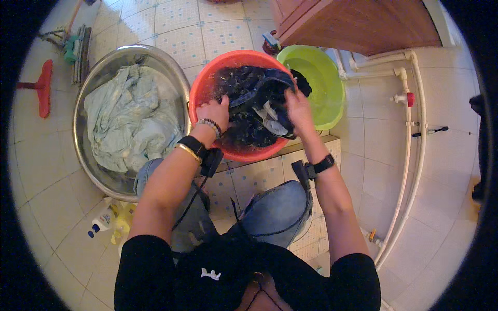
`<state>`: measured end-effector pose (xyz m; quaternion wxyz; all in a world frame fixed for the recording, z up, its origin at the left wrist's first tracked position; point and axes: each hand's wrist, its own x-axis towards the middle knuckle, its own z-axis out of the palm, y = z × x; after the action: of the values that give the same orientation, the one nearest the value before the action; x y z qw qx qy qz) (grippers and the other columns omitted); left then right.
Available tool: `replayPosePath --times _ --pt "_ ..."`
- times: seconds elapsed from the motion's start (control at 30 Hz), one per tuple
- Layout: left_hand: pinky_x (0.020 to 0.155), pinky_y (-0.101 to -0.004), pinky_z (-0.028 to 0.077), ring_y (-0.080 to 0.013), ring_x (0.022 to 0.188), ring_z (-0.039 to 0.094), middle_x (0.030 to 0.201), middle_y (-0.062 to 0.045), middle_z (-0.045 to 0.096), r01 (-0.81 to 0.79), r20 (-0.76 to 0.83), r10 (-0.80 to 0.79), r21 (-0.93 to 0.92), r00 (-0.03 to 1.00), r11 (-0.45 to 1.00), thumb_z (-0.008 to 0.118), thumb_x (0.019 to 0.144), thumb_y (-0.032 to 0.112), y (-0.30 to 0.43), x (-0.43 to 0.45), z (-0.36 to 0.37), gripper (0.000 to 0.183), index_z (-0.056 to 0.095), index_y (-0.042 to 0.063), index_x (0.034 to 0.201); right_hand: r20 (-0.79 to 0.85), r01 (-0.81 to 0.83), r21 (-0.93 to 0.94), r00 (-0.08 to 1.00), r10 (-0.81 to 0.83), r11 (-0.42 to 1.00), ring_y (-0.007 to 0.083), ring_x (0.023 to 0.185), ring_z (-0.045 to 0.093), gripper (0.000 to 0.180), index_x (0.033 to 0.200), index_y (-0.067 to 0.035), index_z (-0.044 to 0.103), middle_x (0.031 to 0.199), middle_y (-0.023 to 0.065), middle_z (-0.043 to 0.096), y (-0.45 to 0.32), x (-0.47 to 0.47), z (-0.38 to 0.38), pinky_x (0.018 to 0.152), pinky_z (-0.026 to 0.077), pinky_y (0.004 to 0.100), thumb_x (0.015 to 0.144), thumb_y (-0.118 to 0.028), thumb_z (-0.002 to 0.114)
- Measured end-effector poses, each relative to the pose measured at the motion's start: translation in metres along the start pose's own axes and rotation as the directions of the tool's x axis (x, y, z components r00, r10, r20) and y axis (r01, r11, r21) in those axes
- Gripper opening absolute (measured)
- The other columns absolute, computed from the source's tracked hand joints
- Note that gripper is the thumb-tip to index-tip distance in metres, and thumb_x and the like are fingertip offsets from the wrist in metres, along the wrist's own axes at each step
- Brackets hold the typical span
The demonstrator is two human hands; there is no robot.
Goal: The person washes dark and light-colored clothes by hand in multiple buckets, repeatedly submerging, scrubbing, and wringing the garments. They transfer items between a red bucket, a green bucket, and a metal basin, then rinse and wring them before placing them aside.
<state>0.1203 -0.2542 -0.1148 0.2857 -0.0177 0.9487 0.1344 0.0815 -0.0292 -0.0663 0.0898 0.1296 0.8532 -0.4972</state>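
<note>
Dark wet clothes [249, 130] lie in water in a red plastic basin [233, 153] before me. My right hand [298, 112] grips a dark garment [278, 83] at the basin's right side, slightly blurred. A bluish band of the garment curves across toward my left hand [214, 114]. That hand is at the basin's left side, closed on the dark cloth, with its fingertips partly hidden. A pale patch, perhaps a pocket lining or label [272, 120], shows near my right hand. Part of the dark cloth hangs over the right rim.
On the left, a large metal basin [79, 151] holds pale green wet cloth [124, 112]. A green plastic basin [334, 91] with water stands on the right, beneath a wooden cabinet [362, 27]. White pipes [412, 147] run along the right wall. Bottles [105, 217] stand lower left.
</note>
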Motion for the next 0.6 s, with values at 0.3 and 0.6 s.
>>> replayPosePath --times 0.3,0.6 --pt "0.082 -0.0502 0.046 -0.0325 0.093 0.065 0.099 -0.013 0.069 -0.161 0.088 0.143 0.250 0.986 0.955 0.039 0.091 0.018 0.004 0.020 0.022 0.049 0.038 0.020 0.140 0.343 0.023 -0.548 0.918 0.200 0.836 0.0427 0.107 0.055 0.048 0.119 -0.005 0.057 0.113 0.0256 0.060 0.040 0.016 0.071 0.093 0.043 0.0452 0.093 -0.043 0.045" --pt "0.069 -0.0435 0.054 -0.0317 0.085 0.068 0.088 -0.015 0.070 0.009 -0.017 -0.009 -0.005 1.000 1.000 0.046 0.089 0.017 0.031 0.016 -0.004 0.023 0.059 0.009 0.105 0.238 -0.031 -0.531 0.954 0.184 0.847 0.0430 0.098 0.060 0.041 0.099 0.002 0.064 0.100 0.0270 0.063 0.049 0.032 0.081 0.084 0.048 0.0451 0.087 -0.035 0.053"
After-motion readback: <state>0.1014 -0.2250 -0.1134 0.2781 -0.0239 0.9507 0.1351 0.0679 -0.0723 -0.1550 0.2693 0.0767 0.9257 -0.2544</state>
